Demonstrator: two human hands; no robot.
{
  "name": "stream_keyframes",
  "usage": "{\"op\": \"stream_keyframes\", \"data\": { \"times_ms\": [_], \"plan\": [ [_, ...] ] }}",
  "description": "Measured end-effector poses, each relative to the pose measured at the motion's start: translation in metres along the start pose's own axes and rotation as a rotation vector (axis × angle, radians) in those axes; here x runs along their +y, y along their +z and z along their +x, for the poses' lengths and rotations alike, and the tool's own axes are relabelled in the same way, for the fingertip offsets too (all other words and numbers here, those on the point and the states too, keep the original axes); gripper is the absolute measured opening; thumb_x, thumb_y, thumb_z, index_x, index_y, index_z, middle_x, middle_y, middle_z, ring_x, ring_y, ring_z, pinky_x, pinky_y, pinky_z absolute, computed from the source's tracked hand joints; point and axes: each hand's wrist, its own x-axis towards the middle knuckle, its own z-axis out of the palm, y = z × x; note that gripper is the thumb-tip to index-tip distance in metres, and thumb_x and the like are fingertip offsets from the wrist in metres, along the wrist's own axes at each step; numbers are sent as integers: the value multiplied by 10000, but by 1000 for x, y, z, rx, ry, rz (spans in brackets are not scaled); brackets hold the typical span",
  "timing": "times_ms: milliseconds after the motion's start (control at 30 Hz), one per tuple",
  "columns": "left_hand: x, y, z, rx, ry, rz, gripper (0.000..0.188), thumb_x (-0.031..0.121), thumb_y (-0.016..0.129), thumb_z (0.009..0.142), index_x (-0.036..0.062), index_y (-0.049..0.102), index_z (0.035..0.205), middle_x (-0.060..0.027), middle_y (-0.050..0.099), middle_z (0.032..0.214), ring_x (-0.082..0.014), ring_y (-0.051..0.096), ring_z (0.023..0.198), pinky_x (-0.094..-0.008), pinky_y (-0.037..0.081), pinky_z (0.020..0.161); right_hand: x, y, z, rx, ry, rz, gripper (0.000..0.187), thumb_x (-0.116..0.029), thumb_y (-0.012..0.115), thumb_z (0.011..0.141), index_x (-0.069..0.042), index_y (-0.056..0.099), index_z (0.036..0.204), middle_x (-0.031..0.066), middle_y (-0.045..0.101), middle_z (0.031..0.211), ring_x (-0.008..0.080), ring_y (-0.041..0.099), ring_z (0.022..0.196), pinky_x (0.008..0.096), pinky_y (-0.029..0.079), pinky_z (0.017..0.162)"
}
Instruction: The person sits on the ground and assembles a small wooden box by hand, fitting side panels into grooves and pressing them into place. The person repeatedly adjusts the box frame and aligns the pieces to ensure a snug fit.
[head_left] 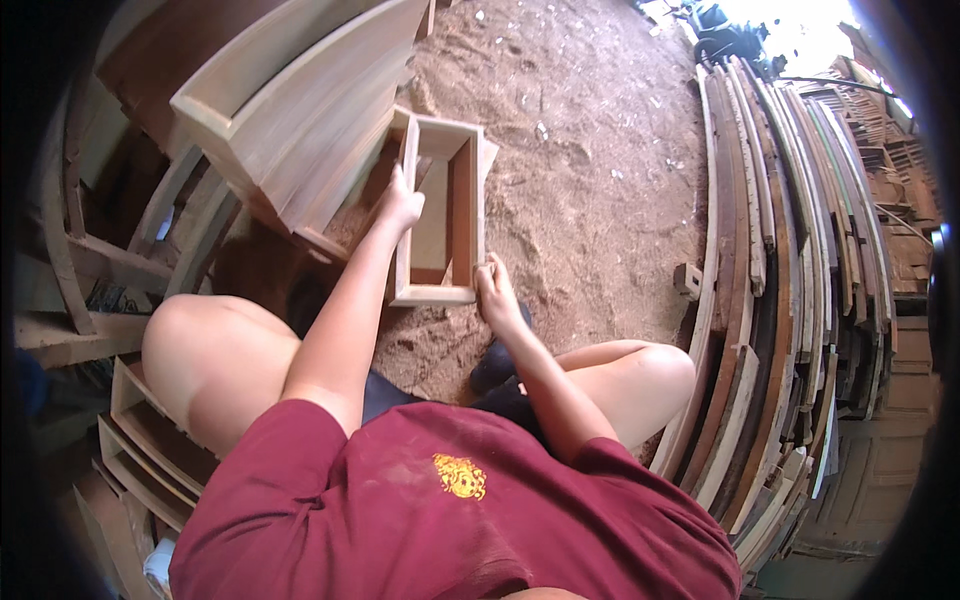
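Note:
A small open wooden drawer (473, 185), a narrow rectangular box with pale rims and reddish-brown inner walls, is tilted in front of me between my knees. My left hand (402, 203) grips its left wall, the thumb pointing up along the rim. At the near right corner my right hand (497, 292) has its fingers curled against the outside of the box. Whether anything small sits under those fingers is hidden. Just left of the drawer stands a large pale wooden cabinet-like piece (310, 110), close to my left forearm.
Long boards (740, 210) are stacked along the right. Sawdust-covered ground (570, 130) stretches ahead, with a small wood block (688, 281) beside the stack. More drawers (150, 450) lie by my left knee, near a wooden frame (110, 262).

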Motion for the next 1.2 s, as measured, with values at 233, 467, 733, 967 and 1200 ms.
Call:
{"op": "stream_keyframes", "data": {
  "times_ms": [233, 467, 733, 967, 1200],
  "plan": [
    [7, 3, -5, -70, -18, 8, 857, -36, 530, 756, 25, 215, 1551, -252, 449, 1460, -334, 438, 1378, -392, 357, 1136, -3, -8, -11, -61, 62, 27, 609, -269, 527, 1031, 67, 303, 1487, 258, 445, 1465, 309, 409, 1395, 364, 306, 1156],
    [-18, 5, 7, 22, -37, 209, 897, 76, 560, 751, 64, 187, 1568, -311, 536, 1368, -403, 579, 1226, -440, 478, 1009, 1, 4, -25, -122, 17, 69, 645, -297, 496, 1044, 69, 246, 1512, 286, 404, 1494, 329, 372, 1428, 355, 272, 1173],
    [-1, 4, -6, -25, -71, 45, 915, 19, 538, 739, 58, 167, 1574, -300, 476, 1441, -362, 525, 1305, -405, 438, 1060, 2, 1, -34, -148, 18, 25, 664, -301, 465, 1054, 70, 181, 1525, 314, 364, 1513, 363, 372, 1429, 364, 283, 1169],
    [-6, 4, -3, -56, -59, 12, 918, 29, 544, 741, 47, 160, 1575, -282, 475, 1453, -372, 516, 1314, -400, 427, 1072, -7, -4, -15, -102, 33, -75, 688, -319, 465, 1052, 74, 162, 1530, 327, 333, 1523, 372, 348, 1439, 371, 278, 1170],
    [-8, 1, 0, -55, -34, 17, 912, 47, 545, 751, 54, 156, 1575, -316, 475, 1436, -384, 524, 1304, -415, 429, 1069, -2, -2, -14, -108, 15, -51, 685, -323, 469, 1050, 54, 163, 1533, 317, 481, 1402, 377, 465, 1348, 378, 342, 1130]
  ]
}}
